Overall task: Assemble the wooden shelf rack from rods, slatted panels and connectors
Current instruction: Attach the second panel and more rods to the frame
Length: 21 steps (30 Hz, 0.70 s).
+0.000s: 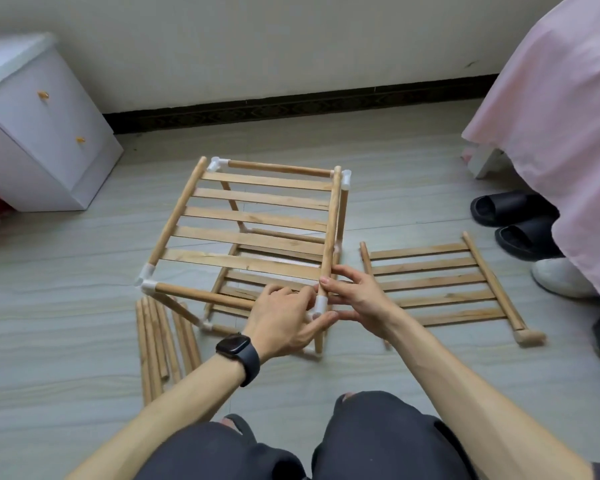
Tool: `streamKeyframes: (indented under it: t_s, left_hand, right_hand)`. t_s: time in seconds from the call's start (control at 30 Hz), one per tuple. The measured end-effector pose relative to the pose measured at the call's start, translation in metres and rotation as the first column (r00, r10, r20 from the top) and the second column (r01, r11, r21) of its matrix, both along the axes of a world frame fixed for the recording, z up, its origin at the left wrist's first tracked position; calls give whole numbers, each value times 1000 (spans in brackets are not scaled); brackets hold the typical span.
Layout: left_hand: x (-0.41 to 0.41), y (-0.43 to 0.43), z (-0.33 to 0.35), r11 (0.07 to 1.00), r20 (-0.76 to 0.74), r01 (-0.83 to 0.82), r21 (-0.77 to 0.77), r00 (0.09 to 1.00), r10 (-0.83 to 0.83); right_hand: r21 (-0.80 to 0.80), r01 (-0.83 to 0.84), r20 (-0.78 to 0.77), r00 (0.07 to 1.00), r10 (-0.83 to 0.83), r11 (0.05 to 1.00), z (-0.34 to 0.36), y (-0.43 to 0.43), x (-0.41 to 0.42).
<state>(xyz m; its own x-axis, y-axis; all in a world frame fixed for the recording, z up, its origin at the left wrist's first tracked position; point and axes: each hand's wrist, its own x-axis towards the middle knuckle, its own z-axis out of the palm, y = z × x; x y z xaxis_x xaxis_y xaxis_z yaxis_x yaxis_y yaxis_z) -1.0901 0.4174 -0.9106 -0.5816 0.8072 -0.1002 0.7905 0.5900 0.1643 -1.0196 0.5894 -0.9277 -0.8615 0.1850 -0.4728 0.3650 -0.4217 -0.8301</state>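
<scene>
Nearest, dark-trousered knees (361, 441). The left hand (284, 318) closes its grip on the white plastic connector (320, 304); the right hand (359, 299) pinches the round wooden rail (329, 237) above it, at the slatted rack (257, 218)'s near corner on the floor (84, 306).

A half-built rack (201, 294) stands mid-floor (66, 323), and both hands meet at its near right corner. The left hand (284, 320), a dark watch (238, 348) on its wrist, holds the white connector (320, 304), and the right hand (357, 299) pinches the top slatted panel's side rod (329, 230) just above it. Loose rods (160, 344) lie near left of the rack, and a spare slatted panel (437, 285) lies flat to its right.
</scene>
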Motion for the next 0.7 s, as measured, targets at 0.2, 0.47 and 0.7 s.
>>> streamKeyframes:
  t_s: [0.2,0.47,0.7]
  left_hand:
    - [-1,-6,-11,999,-149,19,32,989,-14]
    - [1,-3,-11,999,-146,-35,-35,989,30]
    - [-40,-22,12,1000,-96,15,10,995,-14]
  right_hand:
    - [38,33,-19,999,-32,999,-5,-13,7]
    - [103,88,-72,994,-81,991,-5,-29,13]
    - [739,-13,75,995,-63,674,18,-5,6]
